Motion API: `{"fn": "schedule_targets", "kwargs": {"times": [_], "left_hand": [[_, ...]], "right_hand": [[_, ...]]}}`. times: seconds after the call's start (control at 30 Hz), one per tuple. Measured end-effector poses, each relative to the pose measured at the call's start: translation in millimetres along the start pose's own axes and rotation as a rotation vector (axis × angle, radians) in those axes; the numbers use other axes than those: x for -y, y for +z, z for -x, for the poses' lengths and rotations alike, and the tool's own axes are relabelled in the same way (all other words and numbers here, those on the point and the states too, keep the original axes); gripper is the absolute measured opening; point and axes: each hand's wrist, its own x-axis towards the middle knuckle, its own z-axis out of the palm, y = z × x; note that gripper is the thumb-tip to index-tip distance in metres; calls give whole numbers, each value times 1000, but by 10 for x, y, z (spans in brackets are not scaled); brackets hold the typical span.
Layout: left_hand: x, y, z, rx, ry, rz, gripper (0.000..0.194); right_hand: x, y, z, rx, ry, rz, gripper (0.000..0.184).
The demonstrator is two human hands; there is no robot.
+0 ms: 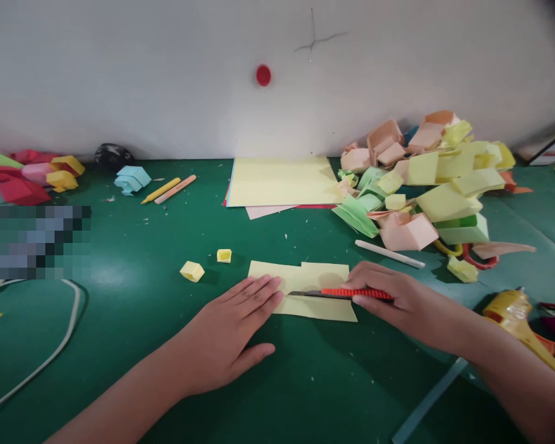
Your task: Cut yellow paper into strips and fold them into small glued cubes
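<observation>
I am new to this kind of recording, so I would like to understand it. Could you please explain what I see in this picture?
There is no machine here: these are a person's two bare hands, seen by a camera worn on the head, looking forward and down. The left hand lies flat, fingers on a piece of pale yellow paper. The right hand holds a red-handled cutter, its blade over the paper and pointing left.

On the green table, two small paper boxes lie beyond the left hand. Farther back are stacked sheets and, to their right, a heap of folded paper pieces.
</observation>
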Motion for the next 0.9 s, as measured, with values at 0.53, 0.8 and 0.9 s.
{"fn": "schedule_targets", "kwargs": {"times": [0.53,0.8,0.9], "left_hand": [[25,57,15,-72,12,-6,70],[34,74,7,-58,11,-24,71],[40,82,12,-66,13,-4,72]], "right_hand": [[-109,-43,80,41,57,-9,26],[-179,-64,102,32,38,19,25],[-178,-76,109,32,22,24,24]]}}
